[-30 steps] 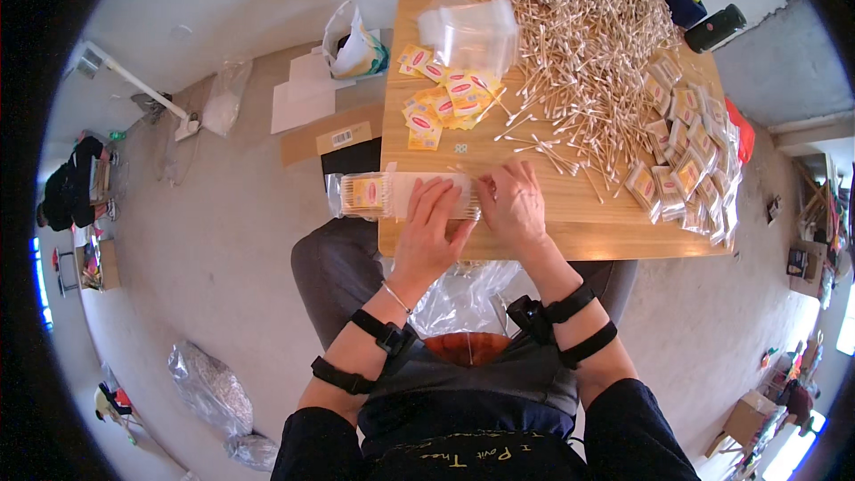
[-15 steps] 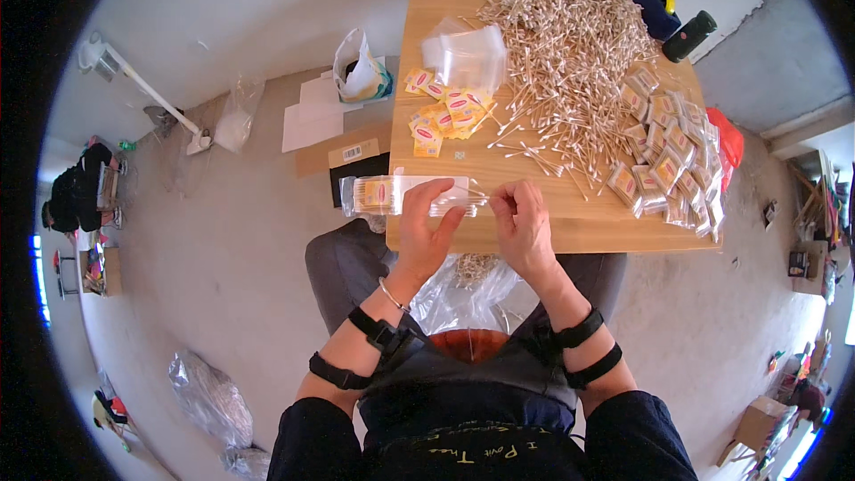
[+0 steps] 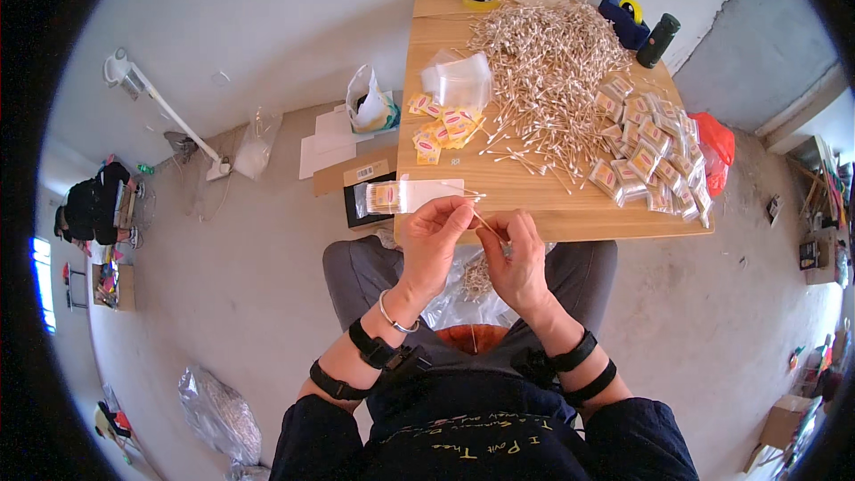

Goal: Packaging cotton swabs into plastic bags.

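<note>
At the table's near edge, my left hand and my right hand meet with bent, pinching fingers. A thin cotton swab runs between their fingertips, closed in both; whether more swabs are in the left fingers is hidden. Just beyond the left hand, a couple of loose swabs stick out over a white card strip. A clear bag filled with swabs and a yellow label lies left of that strip, partly past the table's left edge.
A big heap of swabs covers the table's far middle. Filled packs are piled on the right, by a red bag. Yellow labels and clear empty bags lie on the left. A dark cylinder stands at the back right.
Both hands have drawn nearer to me and closer together. My left hand has come off the card strip, its spread fingers now pinching. The view has shifted slightly.
</note>
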Motion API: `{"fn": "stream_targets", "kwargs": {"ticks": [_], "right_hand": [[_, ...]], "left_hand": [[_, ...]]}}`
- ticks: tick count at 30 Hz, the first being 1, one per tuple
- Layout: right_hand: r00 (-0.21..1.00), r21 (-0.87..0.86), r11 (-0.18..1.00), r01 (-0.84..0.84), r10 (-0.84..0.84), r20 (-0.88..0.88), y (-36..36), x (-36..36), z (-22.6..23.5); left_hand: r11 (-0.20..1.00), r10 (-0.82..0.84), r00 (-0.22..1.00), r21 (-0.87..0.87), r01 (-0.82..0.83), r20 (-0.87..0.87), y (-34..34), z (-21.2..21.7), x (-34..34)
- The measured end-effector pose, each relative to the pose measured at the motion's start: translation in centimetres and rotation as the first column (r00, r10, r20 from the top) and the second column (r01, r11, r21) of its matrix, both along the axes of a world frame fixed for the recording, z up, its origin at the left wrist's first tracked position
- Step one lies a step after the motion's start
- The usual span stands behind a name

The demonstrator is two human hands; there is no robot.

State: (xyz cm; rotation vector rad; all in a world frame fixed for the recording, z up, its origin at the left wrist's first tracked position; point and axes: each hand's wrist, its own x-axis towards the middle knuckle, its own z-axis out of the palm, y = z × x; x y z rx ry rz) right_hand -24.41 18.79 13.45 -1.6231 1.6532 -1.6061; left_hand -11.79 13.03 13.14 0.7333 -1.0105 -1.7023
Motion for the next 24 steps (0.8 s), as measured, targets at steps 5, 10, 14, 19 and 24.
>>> {"fn": "stream_targets", "kwargs": {"ticks": [5, 10, 14, 19, 24], "right_hand": [[0.994, 0.035, 0.999, -0.005, 0.001, 0.105, 1.4, -0.1, 1.0], [0.849, 0.185, 0.963, -0.196, 0.072, 0.524, 2.2, -0.2, 0.3], [0.817, 0.205, 0.941, -0.269, 0.110, 0.566, 2.7, -0.4, 0.9], [0.789, 0.192, 0.941, -0.280, 0.111, 0.604, 2.8, -0.4, 0.9], [0.816, 0.192, 0.952, -0.237, 0.087, 0.571, 2.9, -0.3, 0.7]], "left_hand": [[0.995, -0.074, 0.984, 0.055, 0.084, -0.163, 1.3, 0.5, -0.2], [0.984, -0.110, 0.961, 0.108, 0.141, -0.253, 2.3, 0.9, -0.2], [0.981, -0.155, 0.977, 0.097, 0.169, -0.145, 2.5, 1.0, 0.0], [0.984, -0.176, 0.984, 0.025, 0.177, -0.037, 2.4, -0.4, 1.6], [0.975, 0.002, 0.997, -0.222, 0.015, 0.080, 3.3, 3.3, 0.5]]}}
